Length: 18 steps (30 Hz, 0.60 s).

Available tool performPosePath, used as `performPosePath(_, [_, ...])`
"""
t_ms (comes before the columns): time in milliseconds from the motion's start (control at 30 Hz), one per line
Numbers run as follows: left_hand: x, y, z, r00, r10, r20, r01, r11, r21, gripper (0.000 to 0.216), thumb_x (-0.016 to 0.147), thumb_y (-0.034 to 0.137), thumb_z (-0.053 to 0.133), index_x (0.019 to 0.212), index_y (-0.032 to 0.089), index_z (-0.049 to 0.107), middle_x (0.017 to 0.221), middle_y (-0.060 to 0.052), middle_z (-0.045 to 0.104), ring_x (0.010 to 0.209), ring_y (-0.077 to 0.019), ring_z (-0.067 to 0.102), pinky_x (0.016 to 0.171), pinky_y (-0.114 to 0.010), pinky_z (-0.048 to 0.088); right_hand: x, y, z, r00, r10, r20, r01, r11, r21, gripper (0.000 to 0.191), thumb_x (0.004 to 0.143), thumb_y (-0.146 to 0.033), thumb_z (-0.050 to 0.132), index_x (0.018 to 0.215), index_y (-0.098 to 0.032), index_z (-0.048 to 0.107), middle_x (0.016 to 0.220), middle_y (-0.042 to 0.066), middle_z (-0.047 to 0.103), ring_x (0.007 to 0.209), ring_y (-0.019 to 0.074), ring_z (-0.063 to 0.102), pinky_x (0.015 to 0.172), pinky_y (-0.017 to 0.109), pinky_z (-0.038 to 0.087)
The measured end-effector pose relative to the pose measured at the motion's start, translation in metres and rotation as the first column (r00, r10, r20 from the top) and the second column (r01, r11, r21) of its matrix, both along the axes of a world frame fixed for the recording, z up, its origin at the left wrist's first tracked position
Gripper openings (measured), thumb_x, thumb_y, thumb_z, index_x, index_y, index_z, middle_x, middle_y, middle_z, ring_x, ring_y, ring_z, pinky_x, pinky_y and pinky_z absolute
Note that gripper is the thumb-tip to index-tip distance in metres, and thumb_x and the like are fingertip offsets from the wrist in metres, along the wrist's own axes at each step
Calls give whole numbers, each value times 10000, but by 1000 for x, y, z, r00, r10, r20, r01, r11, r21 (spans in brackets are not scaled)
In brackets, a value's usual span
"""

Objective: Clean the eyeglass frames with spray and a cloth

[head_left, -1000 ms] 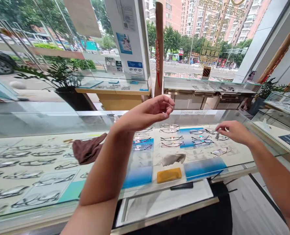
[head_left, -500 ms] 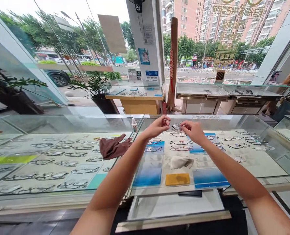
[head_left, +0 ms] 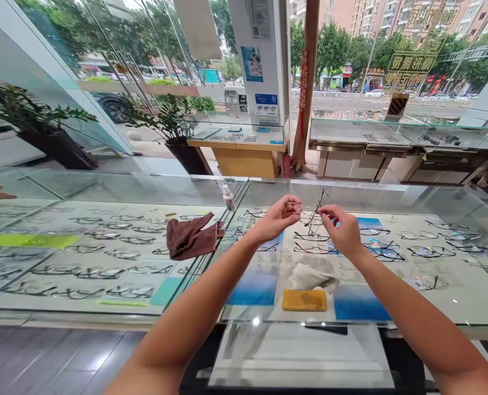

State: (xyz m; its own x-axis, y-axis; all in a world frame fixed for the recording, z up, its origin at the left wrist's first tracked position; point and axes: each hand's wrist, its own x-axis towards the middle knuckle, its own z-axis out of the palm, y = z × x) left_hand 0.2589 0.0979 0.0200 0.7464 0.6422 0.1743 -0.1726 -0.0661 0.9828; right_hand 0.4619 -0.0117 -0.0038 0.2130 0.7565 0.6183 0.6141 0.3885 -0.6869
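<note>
A pair of glasses (head_left: 318,208) hangs over the glass counter, pinched at one side by my right hand (head_left: 343,227). The frame is turned nearly on end, its lenses edge-on. My left hand (head_left: 282,216) is just left of the glasses, apart from them, its fingers loosely curled with a gap to the thumb and nothing seen in it. Below both hands, rows of spectacle frames (head_left: 315,249) lie in the display case. Nearer me on the counter are a crumpled pale cloth (head_left: 313,276) and a yellow glasses case (head_left: 304,300).
A brown cloth (head_left: 190,237) and a small white spray bottle (head_left: 229,198) stand left of my forearm on the glass counter (head_left: 244,316). An open white drawer (head_left: 301,356) juts out below its front edge. Potted plants (head_left: 181,134) and more display cases (head_left: 363,134) line the window.
My right hand has lifted the glasses and turned them from lying level to nearly on end. Both hands have shifted right in the picture as the view tilted down.
</note>
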Motion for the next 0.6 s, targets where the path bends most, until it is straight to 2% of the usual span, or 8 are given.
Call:
performPosePath(233, [4,-9,-2,999,32,6,-31,995,-92,525,743,360,950,1085,193,589,899,-4,636,831,-115,580,734,-259,419,-9,-9,4,999,19,33,-22,996,81,168,1000,-276,577,1022,-255,742,927,37,829,723,164,730,632,288,537])
performPosePath(400, [7,-14,0,999,28,16,-25,986,-165,546,698,326,970,1065,189,590,846,17,648,745,-96,563,719,-263,411,-12,-12,5,996,33,78,-42,992,119,166,1011,-255,574,1036,-252,739,945,38,837,725,158,732,630,285,536])
performPosePath(600, [9,-18,6,999,35,-14,-37,989,-146,455,698,227,912,1040,186,614,778,35,626,727,-99,551,727,-270,416,-15,-13,5,989,60,137,-82,984,161,170,1007,-219,579,1066,-244,736,963,48,841,744,162,751,608,278,533])
